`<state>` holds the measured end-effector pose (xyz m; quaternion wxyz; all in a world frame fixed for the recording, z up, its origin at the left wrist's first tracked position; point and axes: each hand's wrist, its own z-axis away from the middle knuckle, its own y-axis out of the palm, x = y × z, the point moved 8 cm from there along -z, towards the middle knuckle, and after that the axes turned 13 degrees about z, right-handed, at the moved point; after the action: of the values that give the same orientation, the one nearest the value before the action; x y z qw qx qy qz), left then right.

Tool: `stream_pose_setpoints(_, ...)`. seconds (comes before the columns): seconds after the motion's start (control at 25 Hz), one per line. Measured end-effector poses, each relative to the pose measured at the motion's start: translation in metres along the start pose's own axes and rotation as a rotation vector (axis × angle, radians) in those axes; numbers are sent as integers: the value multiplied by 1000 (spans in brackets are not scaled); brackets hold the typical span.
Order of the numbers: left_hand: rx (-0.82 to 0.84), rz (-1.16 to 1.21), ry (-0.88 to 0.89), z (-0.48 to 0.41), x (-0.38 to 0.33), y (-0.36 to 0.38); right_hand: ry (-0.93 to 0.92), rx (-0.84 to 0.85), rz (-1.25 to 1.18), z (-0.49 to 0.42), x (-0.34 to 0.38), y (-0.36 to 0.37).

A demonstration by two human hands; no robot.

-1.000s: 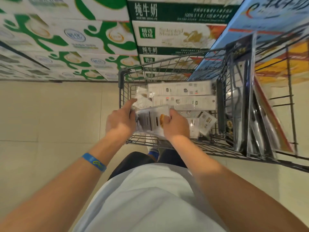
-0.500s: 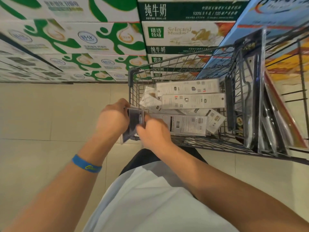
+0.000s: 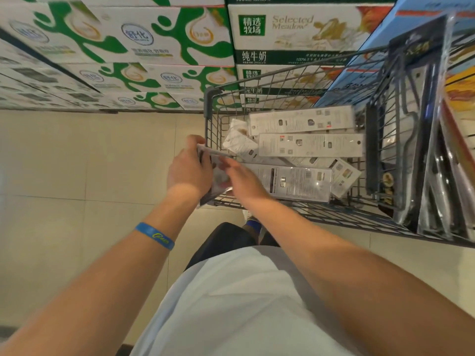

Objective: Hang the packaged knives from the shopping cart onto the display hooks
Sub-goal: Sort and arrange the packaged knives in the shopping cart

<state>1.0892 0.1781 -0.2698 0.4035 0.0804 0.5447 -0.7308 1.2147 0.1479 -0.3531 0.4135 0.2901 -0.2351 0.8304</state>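
**Small knife packs being gathered at the cart's near corner**

A small bundle of packs [image 3: 218,176] is being gripped by the left hand [image 3: 189,170], with the fingers curled round its far edge just outside the near left corner of the shopping cart [image 3: 208,104]. The bundle is being touched by the right hand [image 3: 244,178], whose fingers [image 3: 227,163] are being laid fairly straight along its face; no curl round it is being shown, and the thumb is being hidden underneath. The picture is blurred here, so the number of packs in the grip cannot be told.

Further out, several long packaged knives [image 3: 303,122] are lying flat on the cart floor, one just beside the right hand. Taller dark packs [image 3: 416,129] are being propped upright against the cart's right side. Stacked milk cartons [image 3: 128,34] are standing beyond the cart.

By judgement, the pick-up step is being carried out: stock is being collected and squared in the hands, and nothing is being hung yet. No display hooks are being shown, so the next move is likely calling for the bundle to be lifted away from the cart, the body to be turned towards the display, and each pack's hang hole to be lined up with a hook.
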Motion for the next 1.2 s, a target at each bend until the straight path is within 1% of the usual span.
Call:
stream_pose_setpoints(0.04,-8,-15,17,-1,-3,2,-36,-37,109,-8,-15,-17)
stream_pose_setpoints(0.08,-10,-29,31,-1,-7,3,-12,-66,245,-20,-36,-35)
stream_pose_setpoints(0.12,-14,-38,47,-1,-9,4,46,-81,418,-34,-64,-55)
stream_pose_setpoints(0.2,-42,-41,88,-2,-10,6,146,-55,765,-72,-124,-89)
stream_pose_setpoints(0.24,-67,-51,112,-3,-7,8,132,-36,889,-93,-148,-100)
stream_pose_setpoints(0.32,-102,-53,153,1,-6,7,22,-48,1054,-125,-173,-108)
stream_pose_setpoints(0.36,-109,-47,164,2,-5,7,-17,-75,1102,-138,-182,-106)
stream_pose_setpoints(0.44,-122,-31,156,1,-4,5,-21,-176,1165,-154,-188,-106)
stream_pose_setpoints(0.52,-119,-6,124,-1,-5,5,67,-221,1216,-156,-188,-111)
stream_pose_setpoints(0.6,-105,-13,83,-1,-7,6,204,-202,1221,-151,-192,-131)
stream_pose_setpoints(0.68,-90,-25,58,-1,-7,3,294,-172,1212,-145,-193,-160)
stream_pose_setpoints(0.8,-71,-66,30,1,-2,-5,389,-114,1349,-122,-192,-199)
stream_pose_setpoints(0.88,-47,-84,35,1,0,-2,483,-121,1458,-99,-191,-212)
stream_pose_setpoints(0.96,-42,-47,15,-4,6,4,565,-136,1554,-77,-185,-213)
stream_pose_setpoints(1.04,-115,-41,26,-11,12,-2,551,-137,1534,-63,-179,-206)
stream_pose_setpoints(1.08,-148,-58,48,-15,14,-7,540,-127,1565,-57,-174,-201)
stream_pose_setpoints(1.16,-142,-89,49,-22,19,-11,530,-121,1585,-43,-162,-196)
stream_pose_setpoints(1.2,-115,-87,29,-22,21,-9,516,-136,1542,-36,-159,-195)
